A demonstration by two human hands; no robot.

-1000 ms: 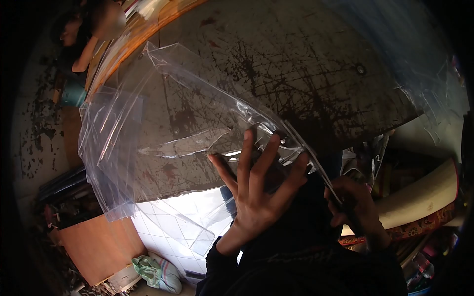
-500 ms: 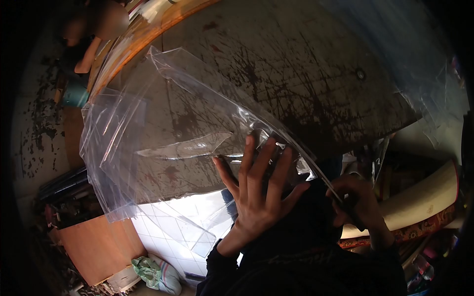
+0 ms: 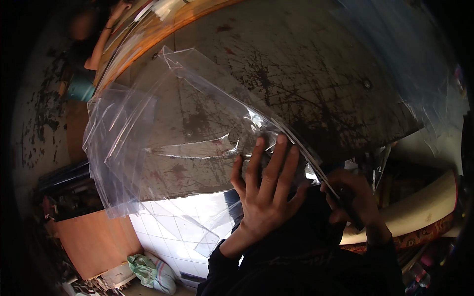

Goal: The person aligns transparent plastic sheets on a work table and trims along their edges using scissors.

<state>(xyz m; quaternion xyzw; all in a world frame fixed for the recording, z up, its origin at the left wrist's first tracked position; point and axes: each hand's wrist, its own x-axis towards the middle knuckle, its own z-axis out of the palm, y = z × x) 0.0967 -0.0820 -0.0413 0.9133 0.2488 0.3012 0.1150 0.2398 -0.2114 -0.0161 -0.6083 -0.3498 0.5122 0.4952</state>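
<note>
A clear plastic sheet with creases and folds lies over the dark, scratched tabletop. My left hand rests palm down on the sheet near the table's front edge, fingers spread, holding nothing. To its right, my right hand has its fingers wrapped round a dark handle. From that handle a long thin strip runs up and left along the sheet's folded edge; whether it is a blade or a ruler I cannot tell. More loose clear plastic hangs over the table's left side.
A person's arm shows at the upper left beside a teal container. Bluish film covers the upper right. Rolled material lies at the lower right. A brown board and a sack are at the lower left.
My left hand has shifted slightly right and its fingers have drawn closer together. The camera view has moved a little. The other person's arm has risen at the upper left.
</note>
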